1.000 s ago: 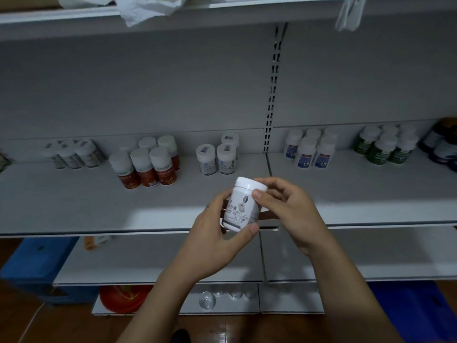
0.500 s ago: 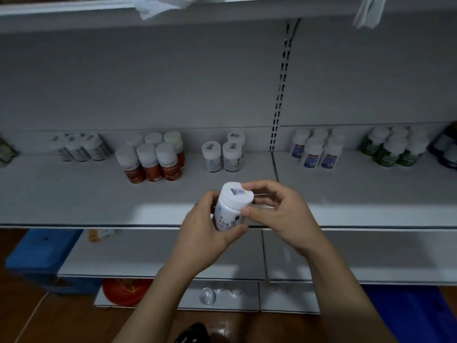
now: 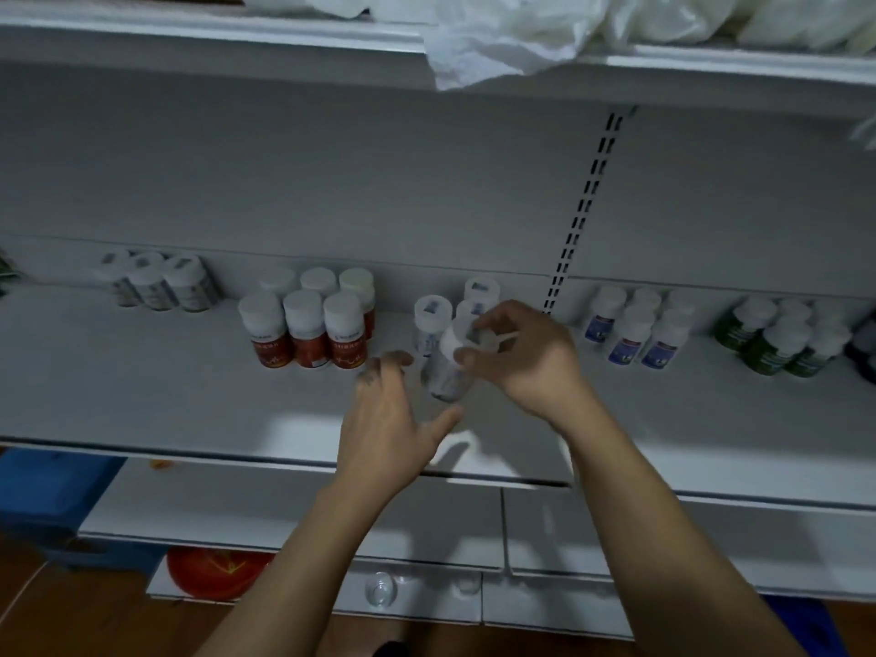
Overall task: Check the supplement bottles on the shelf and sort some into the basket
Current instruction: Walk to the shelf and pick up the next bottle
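My right hand [image 3: 526, 358] pinches a white supplement bottle [image 3: 448, 367] by its cap, just above the grey shelf [image 3: 166, 400]. The bottle is blurred and tilted. My left hand [image 3: 388, 429] is spread beside it, fingers loose, no longer around the bottle. Directly behind stand two matching white bottles [image 3: 432, 320]. Left of those is a group of red-labelled bottles [image 3: 308, 329], and further left some pale-labelled ones [image 3: 161, 282]. Blue-labelled bottles [image 3: 635, 329] and green bottles [image 3: 777, 339] stand to the right. No basket is clearly visible.
An upper shelf holds crumpled white plastic bags [image 3: 502, 40] overhanging its edge. Below the shelf are lower white shelves, a red round object [image 3: 218, 571], a small glass [image 3: 379, 588] and a blue box [image 3: 42, 495] at the left. Dark bottles [image 3: 865, 343] sit at the far right.
My left hand has let go of the bottle and opened. My right hand has carried the bottle up and back toward the matching bottles. The camera has tilted upward.
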A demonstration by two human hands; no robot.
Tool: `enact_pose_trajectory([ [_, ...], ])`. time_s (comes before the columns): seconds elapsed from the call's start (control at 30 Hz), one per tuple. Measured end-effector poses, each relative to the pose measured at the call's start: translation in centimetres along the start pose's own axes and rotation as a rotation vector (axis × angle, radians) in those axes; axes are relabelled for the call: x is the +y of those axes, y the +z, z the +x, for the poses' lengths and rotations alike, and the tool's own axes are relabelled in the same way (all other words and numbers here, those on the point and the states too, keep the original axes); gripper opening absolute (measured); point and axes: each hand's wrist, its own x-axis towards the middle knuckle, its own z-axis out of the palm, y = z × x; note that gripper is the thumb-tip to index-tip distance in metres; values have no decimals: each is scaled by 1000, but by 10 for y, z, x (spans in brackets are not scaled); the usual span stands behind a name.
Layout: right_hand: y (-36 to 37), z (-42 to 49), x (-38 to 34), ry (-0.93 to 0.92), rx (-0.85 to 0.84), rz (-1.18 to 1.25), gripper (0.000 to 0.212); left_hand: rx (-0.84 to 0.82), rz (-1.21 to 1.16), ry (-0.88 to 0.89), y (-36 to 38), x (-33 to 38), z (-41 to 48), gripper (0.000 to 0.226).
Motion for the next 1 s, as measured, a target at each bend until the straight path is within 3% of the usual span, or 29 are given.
enact_pose_trajectory([
  [0.17,-7,78,-26,-83,66,-73,20,-6,81,50,-17,-23,39,69],
  [0.3,18,133,-27,-71,77,-220,23,-197,130,7,-25,-31,68,55],
  [0.43,45,156,-15,-51,51,-261,21,-281,129,42,-28,-35,80,51],
  [0.73,72,162,8,114,-61,-556,20,-245,30,100,-16,-53,82,38],
  [0.87,79,164,8,187,-77,-524,4,-241,9,119,-16,-55,88,32],
  [1.0,78,163,16,185,-48,-518,7,-235,9,141,-13,-57,95,29],
])
